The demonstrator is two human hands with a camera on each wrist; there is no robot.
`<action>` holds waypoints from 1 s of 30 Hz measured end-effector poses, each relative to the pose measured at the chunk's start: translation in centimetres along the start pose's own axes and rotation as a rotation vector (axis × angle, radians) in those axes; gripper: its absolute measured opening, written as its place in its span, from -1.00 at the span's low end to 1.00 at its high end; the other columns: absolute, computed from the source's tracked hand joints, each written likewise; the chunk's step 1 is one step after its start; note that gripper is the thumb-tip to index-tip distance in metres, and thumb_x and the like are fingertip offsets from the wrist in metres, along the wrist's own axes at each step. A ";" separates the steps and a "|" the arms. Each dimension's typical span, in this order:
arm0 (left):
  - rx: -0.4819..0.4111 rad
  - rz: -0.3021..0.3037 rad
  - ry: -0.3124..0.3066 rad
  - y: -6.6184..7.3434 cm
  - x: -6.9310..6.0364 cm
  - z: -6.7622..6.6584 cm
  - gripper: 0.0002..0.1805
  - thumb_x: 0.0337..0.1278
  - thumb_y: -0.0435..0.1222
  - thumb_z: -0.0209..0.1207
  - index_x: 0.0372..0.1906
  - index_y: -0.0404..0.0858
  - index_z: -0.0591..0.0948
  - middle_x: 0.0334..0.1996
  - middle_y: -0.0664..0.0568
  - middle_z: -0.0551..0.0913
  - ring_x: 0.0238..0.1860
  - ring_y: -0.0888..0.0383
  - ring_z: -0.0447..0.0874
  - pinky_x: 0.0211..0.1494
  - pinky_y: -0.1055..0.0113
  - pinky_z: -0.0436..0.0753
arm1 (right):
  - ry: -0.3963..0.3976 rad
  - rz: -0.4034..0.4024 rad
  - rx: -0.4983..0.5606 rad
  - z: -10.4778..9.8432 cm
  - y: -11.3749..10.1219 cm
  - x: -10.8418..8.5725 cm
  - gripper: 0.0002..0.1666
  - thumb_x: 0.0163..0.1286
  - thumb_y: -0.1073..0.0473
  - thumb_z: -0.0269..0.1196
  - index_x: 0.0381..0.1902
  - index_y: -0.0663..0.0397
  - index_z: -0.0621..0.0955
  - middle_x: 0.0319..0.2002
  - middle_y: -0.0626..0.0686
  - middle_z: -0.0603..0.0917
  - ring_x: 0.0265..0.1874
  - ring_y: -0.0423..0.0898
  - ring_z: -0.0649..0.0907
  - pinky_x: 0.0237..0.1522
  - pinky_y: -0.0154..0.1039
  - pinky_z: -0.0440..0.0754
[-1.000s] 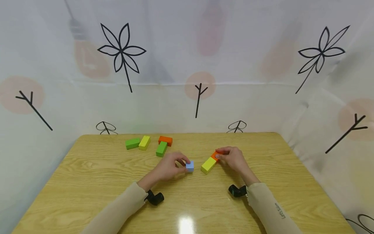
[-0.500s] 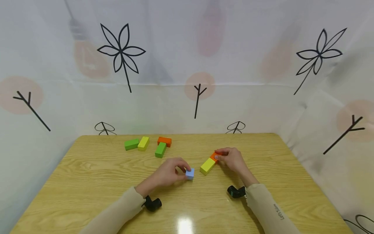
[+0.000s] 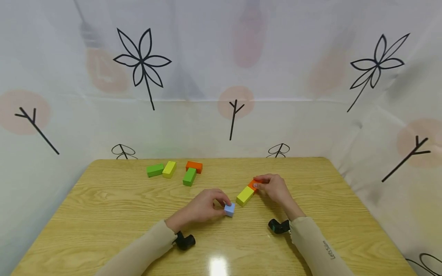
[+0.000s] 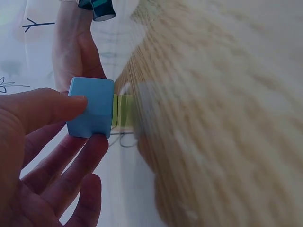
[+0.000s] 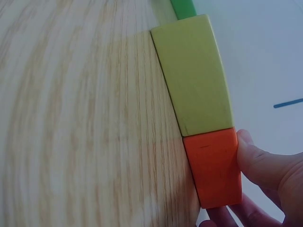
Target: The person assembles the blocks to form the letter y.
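Observation:
Between thumb and fingers my left hand [image 3: 204,207] pinches a light blue block [image 3: 229,209], also large in the left wrist view [image 4: 91,108]. Whether the block touches the table is hard to tell. My right hand [image 3: 275,188] grips an orange block [image 5: 213,168] by its sides, thumb on one face. End to end with that orange block lies a yellow block [image 3: 245,196], in line on the table and slanting towards the blue one. The blue block is just short of the yellow block's near end, with a small gap between them.
At the back left of the wooden table [image 3: 114,214] lie a green block [image 3: 155,170] and a yellow block [image 3: 169,169], side by side. Another green block [image 3: 189,177] rests against an orange-red block [image 3: 194,166]. A patterned cloth [image 3: 186,126] hangs behind the table.
My left hand has brought the blue block nearer to me, then slightly right. The right hand keeps its place on the orange block, and the yellow block beside it stays put.

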State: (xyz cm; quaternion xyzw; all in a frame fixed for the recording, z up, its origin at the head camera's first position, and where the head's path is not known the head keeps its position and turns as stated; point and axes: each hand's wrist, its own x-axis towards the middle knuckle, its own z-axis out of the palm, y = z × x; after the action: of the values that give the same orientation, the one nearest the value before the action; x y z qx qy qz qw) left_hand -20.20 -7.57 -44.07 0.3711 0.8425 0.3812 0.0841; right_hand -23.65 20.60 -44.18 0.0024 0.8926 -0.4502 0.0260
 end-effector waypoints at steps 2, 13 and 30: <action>0.006 0.000 -0.004 0.0 0.2 0.1 -0.79 0.14 -0.34 0.38 -0.13 -0.05 0.72 -0.16 0.29 0.64 -0.13 0.26 0.64 -0.20 0.44 0.58 | 0.000 0.005 0.002 0.0 0.0 0.0 -0.68 0.32 0.26 0.38 0.03 0.22 0.72 0.11 0.25 0.63 0.08 0.19 0.60 0.01 -0.04 0.63; -0.012 -0.024 -0.042 0.1 1.4 0.3 -0.76 0.17 -0.35 0.38 -0.07 -0.07 0.72 -0.13 0.28 0.68 -0.09 0.32 0.64 -0.09 0.44 0.59 | 0.003 0.000 0.006 0.1 -0.1 0.0 -0.68 0.31 0.26 0.40 0.01 0.23 0.73 0.09 0.25 0.64 0.06 0.17 0.62 -0.02 -0.09 0.64; 0.058 0.011 -0.051 -0.2 2.2 0.4 -0.83 0.23 -0.33 0.34 -0.10 -0.09 0.78 0.02 0.25 0.60 0.04 0.30 0.55 -0.01 0.46 0.58 | 0.006 0.022 0.010 0.1 0.0 0.2 -0.69 0.32 0.26 0.38 0.02 0.22 0.73 0.10 0.24 0.64 0.09 0.17 0.60 0.00 -0.07 0.63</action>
State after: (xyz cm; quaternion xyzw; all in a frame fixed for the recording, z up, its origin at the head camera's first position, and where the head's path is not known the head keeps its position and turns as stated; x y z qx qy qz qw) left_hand -21.68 -5.95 -44.14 0.3875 0.8488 0.3476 0.0927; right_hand -23.81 20.56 -44.27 0.0137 0.8904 -0.4541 0.0282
